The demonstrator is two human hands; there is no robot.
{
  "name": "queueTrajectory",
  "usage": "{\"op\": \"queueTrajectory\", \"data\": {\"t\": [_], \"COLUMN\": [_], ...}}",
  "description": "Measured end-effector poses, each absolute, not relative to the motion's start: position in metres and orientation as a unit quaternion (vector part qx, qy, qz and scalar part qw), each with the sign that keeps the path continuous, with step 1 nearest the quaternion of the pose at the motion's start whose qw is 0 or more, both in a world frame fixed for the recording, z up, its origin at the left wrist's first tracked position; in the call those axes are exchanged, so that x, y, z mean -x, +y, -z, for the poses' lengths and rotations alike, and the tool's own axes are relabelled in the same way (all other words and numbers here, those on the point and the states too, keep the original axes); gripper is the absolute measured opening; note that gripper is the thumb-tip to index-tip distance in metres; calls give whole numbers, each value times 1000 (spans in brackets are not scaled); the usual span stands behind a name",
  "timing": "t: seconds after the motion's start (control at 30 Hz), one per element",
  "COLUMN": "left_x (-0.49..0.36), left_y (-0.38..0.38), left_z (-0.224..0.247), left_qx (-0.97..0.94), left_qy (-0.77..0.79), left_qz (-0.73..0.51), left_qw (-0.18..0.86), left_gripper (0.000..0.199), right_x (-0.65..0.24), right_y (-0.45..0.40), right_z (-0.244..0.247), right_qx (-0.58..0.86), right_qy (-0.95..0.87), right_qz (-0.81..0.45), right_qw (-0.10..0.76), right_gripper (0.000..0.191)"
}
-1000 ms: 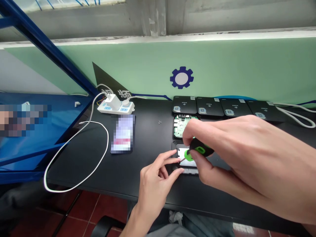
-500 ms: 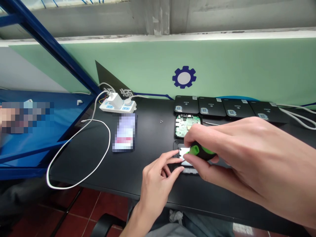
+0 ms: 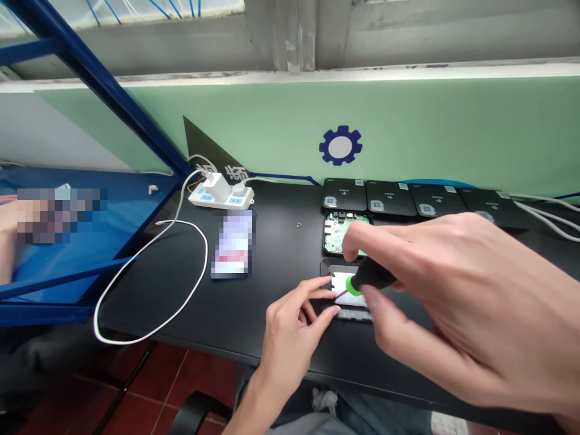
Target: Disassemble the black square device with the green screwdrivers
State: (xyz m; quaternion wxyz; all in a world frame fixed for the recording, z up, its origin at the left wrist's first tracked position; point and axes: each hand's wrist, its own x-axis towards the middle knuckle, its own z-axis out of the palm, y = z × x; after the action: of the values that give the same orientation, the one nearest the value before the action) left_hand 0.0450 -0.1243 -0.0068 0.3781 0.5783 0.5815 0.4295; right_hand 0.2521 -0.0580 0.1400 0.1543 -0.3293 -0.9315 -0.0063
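Observation:
My right hand [image 3: 446, 296] grips a screwdriver [image 3: 374, 275] with a black and green handle. Its thin shaft slants down to the left, and the tip meets the left part of a silver metal plate [image 3: 351, 296]. That plate lies inside a black device cover [image 3: 325, 266] on the table. At the cover's left edge, my left hand [image 3: 294, 329] pinches it between thumb and fingers, close to the screwdriver tip. Just behind, an open black case holds a green circuit board [image 3: 335, 235], partly hidden by my right hand. Tiny screws [image 3: 299, 225] lie to its left.
Several closed black boxes [image 3: 344, 194] line the back of the table. Left of the work are a blurred phone [image 3: 233, 244], a white power strip [image 3: 222, 196] and a looped white cable [image 3: 206, 248]. Another person's hand [image 3: 9, 223] is over the blue table at far left.
My right thumb and fingers have shifted on the screwdriver handle, which has turned and shows its green collar differently. My left hand keeps its hold. The whole view has moved slightly.

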Motion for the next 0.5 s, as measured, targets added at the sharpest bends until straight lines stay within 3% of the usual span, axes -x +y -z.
{"op": "queueTrajectory", "data": {"t": [0.27, 0.5], "left_x": [-47, -46], "left_y": [-123, -124], "left_z": [8, 5], "left_qx": [-566, -568], "left_qy": [589, 591], "left_qz": [-432, -419], "left_qw": [382, 390], "left_gripper": [42, 43], "right_x": [-257, -253], "right_y": [-58, -58], "right_z": [-145, -145], "right_qx": [309, 294], "right_qy": [-939, -945], "right_qz": [24, -36], "right_qw": [149, 137], "right_gripper": [37, 32]}}
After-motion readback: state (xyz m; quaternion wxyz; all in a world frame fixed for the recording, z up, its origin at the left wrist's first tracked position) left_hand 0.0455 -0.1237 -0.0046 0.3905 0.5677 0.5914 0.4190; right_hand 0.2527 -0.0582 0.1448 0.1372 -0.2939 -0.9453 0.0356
